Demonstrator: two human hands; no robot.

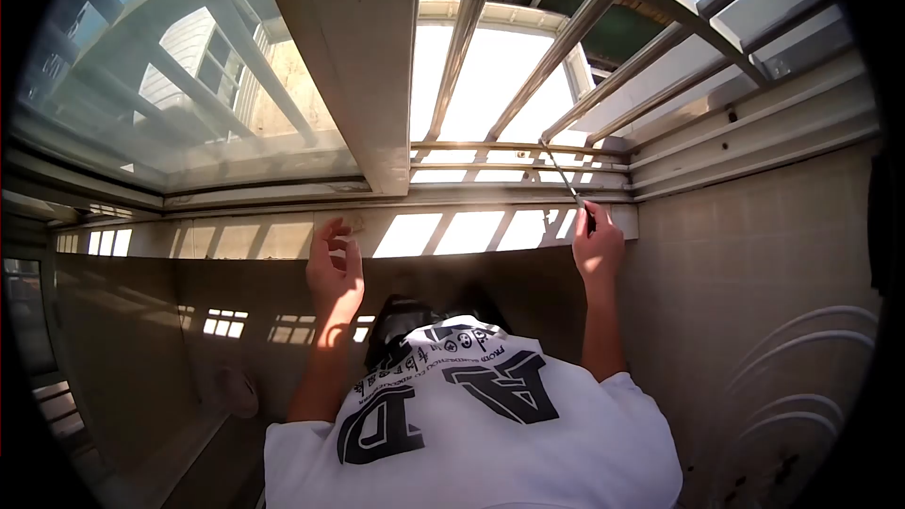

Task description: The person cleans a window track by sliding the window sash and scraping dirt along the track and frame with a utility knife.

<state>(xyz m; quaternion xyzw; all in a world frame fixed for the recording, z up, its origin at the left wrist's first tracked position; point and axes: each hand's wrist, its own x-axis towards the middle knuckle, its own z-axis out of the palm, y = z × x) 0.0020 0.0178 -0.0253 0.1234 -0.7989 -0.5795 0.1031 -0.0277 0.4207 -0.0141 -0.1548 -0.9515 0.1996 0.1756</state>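
My right hand (598, 247) is closed around the dark handle of what looks like a screwdriver (566, 181). Its thin metal shaft slants up and left across the window track (518, 170), and the tip reaches the track's outer rail near the foot of a metal bar. Whether the tip touches the rail I cannot tell. At the inner edge of the tiled sill (255, 238), my left hand (335, 269) hovers or rests with loosely curled fingers, apart from the thumb. I see nothing held in it.
A sliding glass pane (207, 104) with a wide frame (344, 57) covers the window's left side. Metal security bars (556, 61) cross the uncovered right side. A tiled wall (754, 254) stands on my right, with white curved rods (801, 339) low beside it.
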